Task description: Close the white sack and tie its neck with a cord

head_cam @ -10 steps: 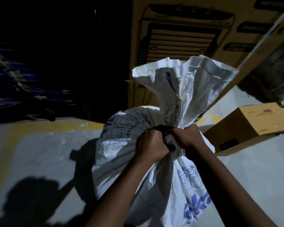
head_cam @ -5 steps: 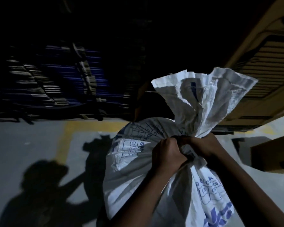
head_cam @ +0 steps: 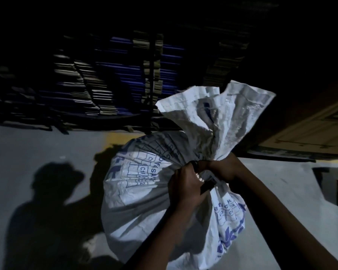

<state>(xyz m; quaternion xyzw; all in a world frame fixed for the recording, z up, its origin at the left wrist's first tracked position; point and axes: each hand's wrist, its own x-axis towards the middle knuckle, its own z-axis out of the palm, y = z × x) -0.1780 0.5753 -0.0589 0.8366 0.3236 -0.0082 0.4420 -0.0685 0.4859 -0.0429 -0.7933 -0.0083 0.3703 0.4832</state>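
A full white woven sack (head_cam: 144,191) with blue printing stands on the grey floor in front of me. Its neck is gathered into a tight bunch, and the loose top (head_cam: 219,117) fans out above it. My left hand (head_cam: 185,184) is closed at the near side of the neck. My right hand (head_cam: 222,168) is closed at the far right side. A dark cord (head_cam: 208,185) shows between my hands, running from the neck towards my left hand. How the cord is wound or knotted is hidden by my fingers.
Dark stacks of flattened cartons (head_cam: 115,84) line the back. A large brown carton (head_cam: 308,133) stands at the right. A yellow floor line (head_cam: 121,139) runs behind the sack. My shadow falls on the concrete floor (head_cam: 27,152) at the left.
My view has swung left, so the big carton and the small box slid off to the right. My left hand has drawn back a little from the neck, exposing the cord.
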